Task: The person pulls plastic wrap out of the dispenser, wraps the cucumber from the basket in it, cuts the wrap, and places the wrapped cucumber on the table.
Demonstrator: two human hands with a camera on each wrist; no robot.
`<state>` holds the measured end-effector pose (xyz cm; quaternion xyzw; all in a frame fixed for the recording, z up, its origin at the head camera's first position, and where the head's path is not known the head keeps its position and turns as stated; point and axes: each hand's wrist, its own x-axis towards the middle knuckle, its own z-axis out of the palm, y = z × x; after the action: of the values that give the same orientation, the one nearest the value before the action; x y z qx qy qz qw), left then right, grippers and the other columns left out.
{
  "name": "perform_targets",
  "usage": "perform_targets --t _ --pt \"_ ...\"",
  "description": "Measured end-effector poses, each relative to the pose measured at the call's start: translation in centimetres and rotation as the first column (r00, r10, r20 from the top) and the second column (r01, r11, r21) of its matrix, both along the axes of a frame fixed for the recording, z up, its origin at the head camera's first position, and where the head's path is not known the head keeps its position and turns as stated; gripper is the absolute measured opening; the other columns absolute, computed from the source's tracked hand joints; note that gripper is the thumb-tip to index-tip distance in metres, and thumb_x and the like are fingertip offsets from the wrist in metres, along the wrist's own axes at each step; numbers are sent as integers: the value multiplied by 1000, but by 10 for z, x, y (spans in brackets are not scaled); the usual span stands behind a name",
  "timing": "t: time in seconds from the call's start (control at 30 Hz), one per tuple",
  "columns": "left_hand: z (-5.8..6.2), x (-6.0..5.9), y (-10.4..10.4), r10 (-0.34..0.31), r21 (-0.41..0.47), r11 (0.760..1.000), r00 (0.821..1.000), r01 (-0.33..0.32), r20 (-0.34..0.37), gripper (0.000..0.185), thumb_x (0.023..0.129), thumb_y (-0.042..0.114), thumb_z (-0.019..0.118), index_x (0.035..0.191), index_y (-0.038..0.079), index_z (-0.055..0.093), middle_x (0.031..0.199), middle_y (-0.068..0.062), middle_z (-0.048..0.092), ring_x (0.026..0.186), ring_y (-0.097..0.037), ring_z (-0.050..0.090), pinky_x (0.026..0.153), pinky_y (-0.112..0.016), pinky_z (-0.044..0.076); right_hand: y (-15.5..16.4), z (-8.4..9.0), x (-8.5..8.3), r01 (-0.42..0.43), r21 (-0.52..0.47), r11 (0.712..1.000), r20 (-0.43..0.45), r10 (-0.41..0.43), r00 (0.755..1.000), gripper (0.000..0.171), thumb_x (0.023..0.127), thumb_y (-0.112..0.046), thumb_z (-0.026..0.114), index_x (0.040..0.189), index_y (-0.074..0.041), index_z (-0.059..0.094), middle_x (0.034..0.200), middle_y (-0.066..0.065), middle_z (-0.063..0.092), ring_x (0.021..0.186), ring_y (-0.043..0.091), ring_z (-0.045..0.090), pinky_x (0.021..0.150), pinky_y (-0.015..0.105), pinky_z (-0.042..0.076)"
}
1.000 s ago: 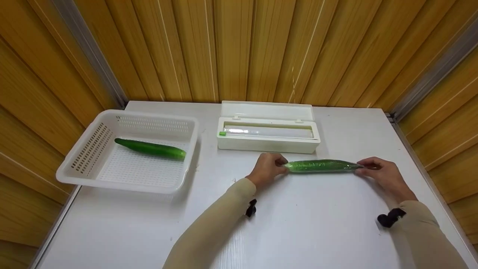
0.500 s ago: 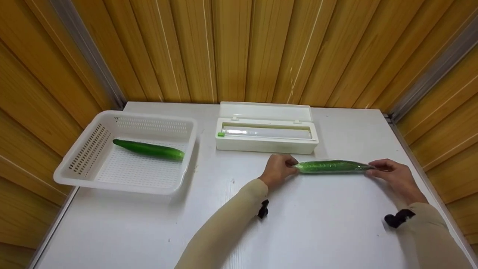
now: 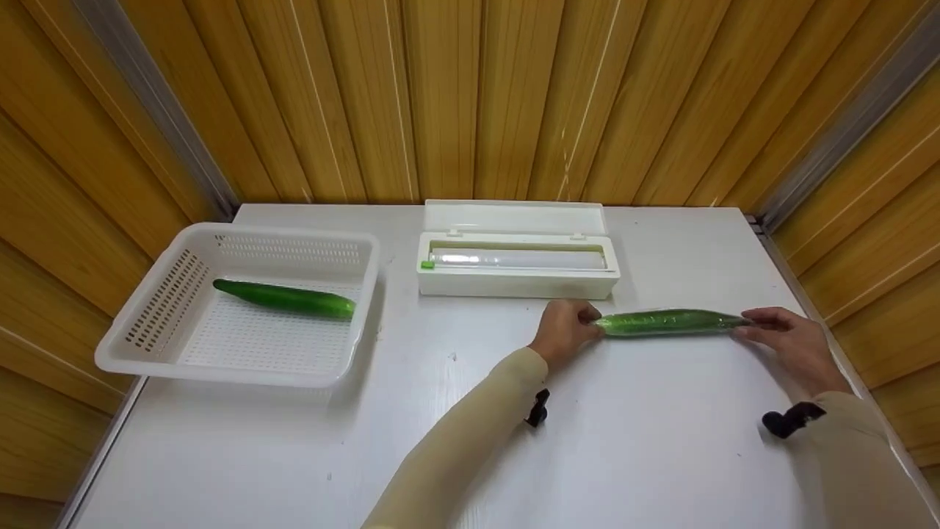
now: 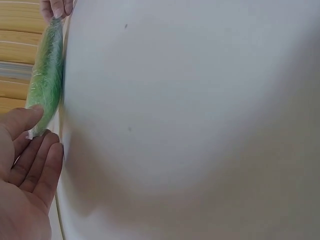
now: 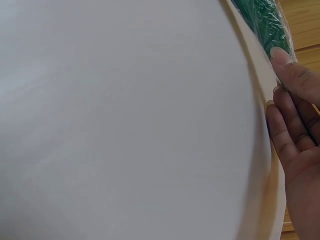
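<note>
A cucumber (image 3: 668, 322) wrapped in clear cling film lies crosswise between my two hands, on or just above the white table. My left hand (image 3: 565, 332) pinches its paler left end; in the left wrist view the thumb and fingers of that hand (image 4: 27, 170) close on the film-covered tip. At the darker, tapered right end, my right hand (image 3: 793, 345) pinches the film and tip. The right wrist view has the thumb of this hand (image 5: 300, 120) against the wrapped cucumber (image 5: 270, 30), whose far part is out of that frame.
Behind the hands stands a white cling film dispenser (image 3: 518, 285), lid raised, with a film roll (image 3: 518, 258) inside and a green slider (image 3: 427, 264) at its left. To the left, a white plastic basket (image 3: 220, 373) holds an unwrapped cucumber (image 3: 286, 297). Wood-patterned walls enclose the table (image 3: 624, 455).
Both hands have shifted to the right with the wrapped cucumber between them, keeping hold of its ends. The head view has shifted slightly; basket and dispenser stay in place.
</note>
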<state>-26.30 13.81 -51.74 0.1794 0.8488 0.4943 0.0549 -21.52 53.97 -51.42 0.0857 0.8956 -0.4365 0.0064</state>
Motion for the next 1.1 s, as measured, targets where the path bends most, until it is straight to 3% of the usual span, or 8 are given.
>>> perform_targets --t 0.23,0.67,0.9,1.1 --pt "3 -1 11 20 -1 1000 1000 -20 23 16 87 5 87 103 5 82 92 3 76 83 -1 61 78 -16 50 5 0 2 24 -43 999 -19 -25 999 60 94 -36 84 138 -1 64 111 -21 66 106 1 55 84 7 46" --pt "6 -2 30 56 67 996 988 -67 147 17 88 -1 84 104 3 81 91 4 74 86 -4 62 80 -19 52 18 -3 8 73 -109 991 11 -72 997 64 94 -39 82 144 -6 61 119 -16 62 109 5 54 86 6 45" --pt "5 -2 37 73 71 994 991 -81 115 15 90 -4 80 104 1 82 93 0 76 88 -4 64 80 -18 52 22 -4 9 102 -123 987 43 -97 994 69 93 -46 81 148 -10 58 124 -17 59 113 4 51 88 8 43" --pt "5 -3 42 87 86 991 988 -98 124 16 91 -3 79 107 1 82 96 0 76 91 -5 63 81 -18 51 23 -4 9 131 -173 976 32 -127 991 63 95 -42 81 146 -12 60 120 -19 61 112 2 52 89 8 43"
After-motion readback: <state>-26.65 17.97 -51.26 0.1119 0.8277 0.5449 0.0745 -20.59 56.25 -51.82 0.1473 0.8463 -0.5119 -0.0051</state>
